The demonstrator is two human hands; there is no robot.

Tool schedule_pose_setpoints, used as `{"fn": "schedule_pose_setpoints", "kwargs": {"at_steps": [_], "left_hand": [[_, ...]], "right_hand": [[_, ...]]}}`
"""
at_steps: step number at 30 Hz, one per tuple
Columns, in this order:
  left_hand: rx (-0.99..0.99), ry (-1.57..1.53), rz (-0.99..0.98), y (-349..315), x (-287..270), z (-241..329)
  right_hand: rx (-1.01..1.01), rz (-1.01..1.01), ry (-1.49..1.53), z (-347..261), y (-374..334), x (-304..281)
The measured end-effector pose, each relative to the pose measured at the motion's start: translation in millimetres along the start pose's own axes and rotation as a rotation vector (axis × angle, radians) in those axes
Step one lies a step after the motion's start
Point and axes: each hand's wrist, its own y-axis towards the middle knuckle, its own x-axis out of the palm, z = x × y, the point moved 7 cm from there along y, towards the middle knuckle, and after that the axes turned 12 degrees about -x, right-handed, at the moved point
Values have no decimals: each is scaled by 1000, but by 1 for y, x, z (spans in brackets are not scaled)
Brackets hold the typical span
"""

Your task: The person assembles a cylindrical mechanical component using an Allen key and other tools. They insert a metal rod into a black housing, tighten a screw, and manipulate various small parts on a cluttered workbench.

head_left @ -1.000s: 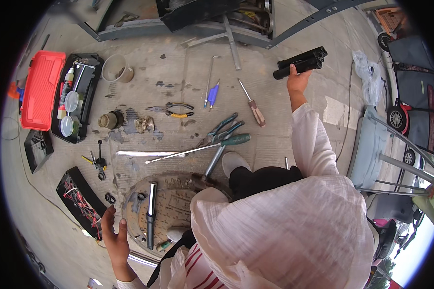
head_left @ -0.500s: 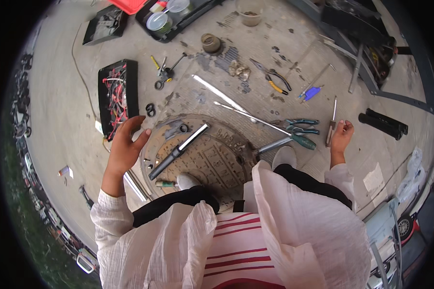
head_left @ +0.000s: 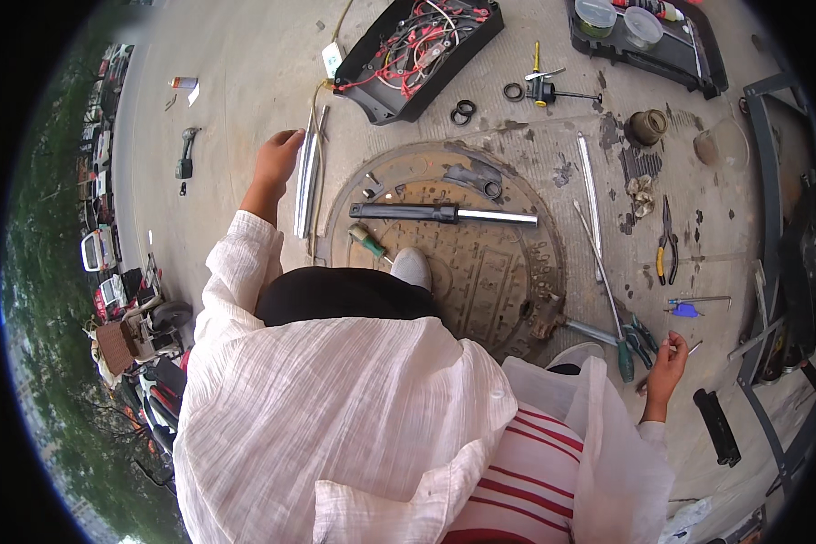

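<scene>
My left hand (head_left: 276,172) is beside shiny metal tubes (head_left: 306,186) on the ground, fingers extended and partly hidden; I see nothing in it. My right hand (head_left: 665,370) has loosely bent fingers and hovers over a screwdriver (head_left: 695,346), hiding most of it; no grip on it shows. Between my hands a black cylinder with a chrome rod (head_left: 444,215) lies across a round manhole cover (head_left: 408,163). Near its left end is a green-handled screwdriver (head_left: 368,240). Left of my right hand are teal-handled pliers (head_left: 639,343) and a long green-handled screwdriver (head_left: 625,361).
A black tray of red and white wires (head_left: 408,107) stands ahead. Black rings (head_left: 462,112), a brown jar (head_left: 647,127), yellow-handled pliers (head_left: 667,245) and a metal rod (head_left: 589,195) lie about. A dark metal frame (head_left: 763,218) and black grips (head_left: 716,428) are right.
The view has turned and shifted left. My left hand has moved from beside the cylinder to the metal tubes. My right hand now overlaps the screwdriver it was beside.
</scene>
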Motion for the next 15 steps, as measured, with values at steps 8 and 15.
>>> {"fn": "schedule_pose_setpoints", "kwargs": {"at_steps": [8, 15], "left_hand": [[5, 109, -271, 1, 81, -137], [654, 463, -299, -62, 150, -81]], "right_hand": [[-163, -360, -177, -105, 23, 9], [-226, -573, -220, -177, 34, 41]]}}
